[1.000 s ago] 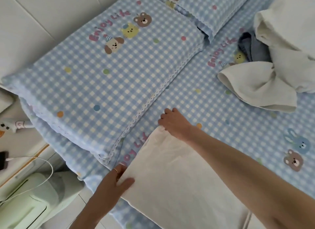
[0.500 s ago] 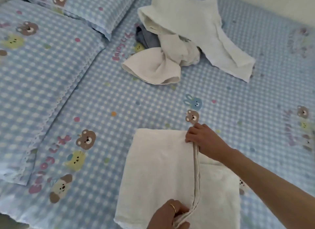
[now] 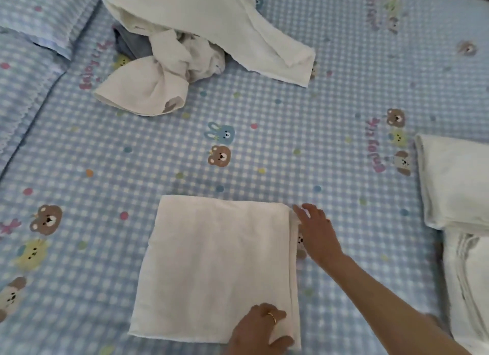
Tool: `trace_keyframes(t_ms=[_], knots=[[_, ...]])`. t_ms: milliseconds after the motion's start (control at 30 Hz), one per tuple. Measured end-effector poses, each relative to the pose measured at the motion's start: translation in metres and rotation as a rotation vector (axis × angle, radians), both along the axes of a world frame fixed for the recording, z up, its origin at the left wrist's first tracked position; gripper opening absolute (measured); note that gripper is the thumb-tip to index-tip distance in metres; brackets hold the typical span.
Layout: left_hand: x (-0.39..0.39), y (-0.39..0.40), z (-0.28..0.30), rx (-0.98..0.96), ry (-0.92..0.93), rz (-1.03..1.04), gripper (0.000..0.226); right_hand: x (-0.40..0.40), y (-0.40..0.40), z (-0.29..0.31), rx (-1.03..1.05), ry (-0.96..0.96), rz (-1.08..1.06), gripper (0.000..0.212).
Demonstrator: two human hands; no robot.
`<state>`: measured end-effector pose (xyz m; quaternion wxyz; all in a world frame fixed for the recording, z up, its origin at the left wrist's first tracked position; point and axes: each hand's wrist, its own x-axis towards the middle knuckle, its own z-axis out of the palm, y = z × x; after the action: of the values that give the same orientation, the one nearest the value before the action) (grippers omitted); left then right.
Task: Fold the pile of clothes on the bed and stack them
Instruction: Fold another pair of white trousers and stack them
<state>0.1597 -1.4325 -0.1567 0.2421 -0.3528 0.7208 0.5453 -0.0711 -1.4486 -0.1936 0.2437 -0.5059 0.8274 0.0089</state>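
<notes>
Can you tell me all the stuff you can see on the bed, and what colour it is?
Folded cream cloth: one, cream-white, lying flat on the near middle of the bed.
Unfolded pile of clothes: one heap, mostly cream-white with a grey-blue piece tucked in it, at the far side of the bed.
Stack of folded white clothes: one stack, white, at the right edge of the view.
Blue checked bedsheet with cartoon animals: one, blue and white, covering the bed.
Blue checked pillows: two, same pattern, far left.
Gold ring: one, on a finger of the left hand.
Left hand: holds the folded cloth's near right corner.
Right hand: fingers straight, at the cloth's far right corner.
</notes>
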Motion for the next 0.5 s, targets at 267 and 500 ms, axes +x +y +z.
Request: trace_keyframes(t_ms=[267, 500], knots=[[0.107, -0.089, -0.042, -0.658, -0.354, 0.954, 0.062, 0.112, 0.074, -0.022, 0.008, -0.382, -0.729, 0.078], [0.129, -0.126, -0.056, -0.333, -0.406, 0.952, 0.043, 0.133, 0.068, -0.017, -0.017, -0.436, -1.039, 0.077]])
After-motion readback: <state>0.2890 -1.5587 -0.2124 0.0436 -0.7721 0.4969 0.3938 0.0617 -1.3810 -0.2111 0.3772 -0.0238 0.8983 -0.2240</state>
